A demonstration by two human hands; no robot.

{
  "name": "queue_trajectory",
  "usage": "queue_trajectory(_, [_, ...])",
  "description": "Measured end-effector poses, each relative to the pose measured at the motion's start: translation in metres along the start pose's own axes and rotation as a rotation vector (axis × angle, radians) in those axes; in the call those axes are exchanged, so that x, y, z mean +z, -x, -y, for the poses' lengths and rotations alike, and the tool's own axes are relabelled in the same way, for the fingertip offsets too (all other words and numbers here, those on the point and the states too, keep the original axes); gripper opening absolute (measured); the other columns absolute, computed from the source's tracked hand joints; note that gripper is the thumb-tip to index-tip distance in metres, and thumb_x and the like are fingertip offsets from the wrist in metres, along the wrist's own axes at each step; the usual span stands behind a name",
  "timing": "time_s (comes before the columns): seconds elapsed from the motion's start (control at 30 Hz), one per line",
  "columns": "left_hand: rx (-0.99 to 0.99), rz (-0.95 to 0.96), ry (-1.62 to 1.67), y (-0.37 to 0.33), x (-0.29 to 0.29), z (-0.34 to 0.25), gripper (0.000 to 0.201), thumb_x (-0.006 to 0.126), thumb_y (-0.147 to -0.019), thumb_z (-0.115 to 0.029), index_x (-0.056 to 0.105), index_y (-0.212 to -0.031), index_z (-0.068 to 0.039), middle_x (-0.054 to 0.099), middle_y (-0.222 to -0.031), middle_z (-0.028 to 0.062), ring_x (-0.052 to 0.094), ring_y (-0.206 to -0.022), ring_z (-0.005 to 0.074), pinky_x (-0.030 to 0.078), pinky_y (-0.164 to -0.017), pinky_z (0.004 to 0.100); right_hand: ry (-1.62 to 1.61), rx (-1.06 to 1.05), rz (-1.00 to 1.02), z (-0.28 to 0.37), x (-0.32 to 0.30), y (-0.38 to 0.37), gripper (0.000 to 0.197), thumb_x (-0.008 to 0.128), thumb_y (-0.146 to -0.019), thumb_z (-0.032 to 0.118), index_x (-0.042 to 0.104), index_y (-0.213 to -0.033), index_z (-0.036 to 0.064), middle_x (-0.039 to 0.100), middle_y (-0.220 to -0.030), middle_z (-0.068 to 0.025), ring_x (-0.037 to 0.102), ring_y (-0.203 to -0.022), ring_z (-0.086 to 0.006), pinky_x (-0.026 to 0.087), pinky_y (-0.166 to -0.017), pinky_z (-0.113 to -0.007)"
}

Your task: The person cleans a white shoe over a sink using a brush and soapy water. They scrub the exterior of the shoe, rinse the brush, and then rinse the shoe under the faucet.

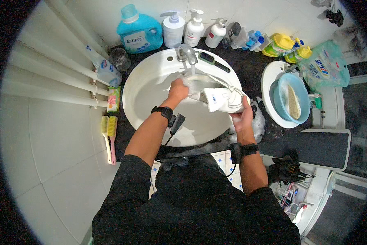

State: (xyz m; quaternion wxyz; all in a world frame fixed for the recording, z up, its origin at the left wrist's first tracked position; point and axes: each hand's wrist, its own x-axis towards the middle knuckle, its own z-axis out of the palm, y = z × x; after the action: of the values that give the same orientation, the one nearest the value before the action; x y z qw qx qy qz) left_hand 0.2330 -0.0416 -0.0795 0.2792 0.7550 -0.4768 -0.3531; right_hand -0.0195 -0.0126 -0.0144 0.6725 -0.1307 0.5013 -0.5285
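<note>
A white lace-up shoe (pixel 222 99) is held over the white oval sink (pixel 136 118), just below the faucet (pixel 186 55). Its tongue flops outward and its laces hang loose near the toe. My left hand (pixel 178 90) is closed at the shoe's left end, by the opening; its fingertips are hidden. Around the right end my right hand (pixel 243 116) grips the shoe, thumb along the side. White suds (pixel 255 122) lie on the counter beside that hand. In a light blue basin (pixel 278 100) at the right, a pale shoe (pixel 292 102) rests with its ribbed sole up.
A black brush (pixel 214 61) lies on the sink's back rim. Behind stand a blue detergent jug (pixel 139 32), pump bottles (pixel 173 29) and yellow bottles (pixel 278 44). Two yellow-bristled brushes (pixel 112 136) lie at left, near white pipes (pixel 48 85). The basin sits on a smaller white sink (pixel 269 77).
</note>
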Motion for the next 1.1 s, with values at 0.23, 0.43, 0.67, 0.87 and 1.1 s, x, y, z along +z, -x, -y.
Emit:
queue_trajectory(0.23, [0.169,0.11,-0.298,-0.012,-0.025,-0.008,0.028,0.056,-0.072,-0.014,0.064,-0.093,0.002,0.062,-0.094,0.0263,0.058,-0.094,0.0408,0.045,-0.086,0.0445,0.076,-0.089,0.043,0.01,0.003,-0.013,0.039,0.052,-0.091,0.028,0.047,-0.122,0.0056,0.057,-0.115,-0.01,0.059,-0.098,-0.0225,0.05,-0.082,-0.037])
queue_trajectory(0.43, [0.192,0.287,-0.518,0.002,-0.039,-0.04,0.05,0.055,-0.082,-0.045,0.065,-0.092,0.003,0.063,-0.092,0.0253,0.061,-0.09,0.0377,0.047,-0.083,0.0436,0.185,-0.182,0.051,0.032,0.008,-0.01,0.04,0.057,-0.089,0.025,0.047,-0.121,0.0025,0.058,-0.112,-0.0123,0.059,-0.098,-0.0231,0.051,-0.081,-0.037])
queue_trajectory(0.67, [0.296,0.347,-0.344,-0.004,-0.029,-0.017,0.045,0.047,-0.09,-0.035,0.061,-0.094,0.007,0.063,-0.086,0.0241,0.064,-0.08,0.0316,0.05,-0.077,0.0435,0.186,-0.18,0.077,0.04,0.003,-0.016,0.037,0.055,-0.09,0.026,0.051,-0.118,0.0019,0.061,-0.11,-0.0104,0.062,-0.096,-0.0217,0.051,-0.082,-0.035])
queue_trajectory(0.87, [0.058,0.723,0.199,0.01,-0.052,-0.019,0.033,0.047,-0.091,-0.024,0.054,-0.109,0.004,0.061,-0.083,0.0148,0.064,-0.081,0.0204,0.053,-0.07,0.0333,0.178,-0.193,0.142,0.055,-0.008,-0.019,0.037,0.053,-0.091,0.026,0.052,-0.118,0.0016,0.06,-0.112,-0.0111,0.06,-0.099,-0.0219,0.049,-0.086,-0.036])
queue_trajectory(1.1, [-0.395,0.76,0.913,0.023,-0.063,-0.038,0.053,0.041,-0.094,-0.043,0.043,-0.126,0.0,0.056,-0.117,0.0167,0.056,-0.106,0.0259,0.047,-0.088,0.041,0.039,-0.285,0.301,0.065,-0.006,-0.007,0.048,0.056,-0.086,0.018,0.04,-0.127,-0.0005,0.055,-0.119,-0.0148,0.055,-0.108,-0.0282,0.045,-0.093,-0.041])
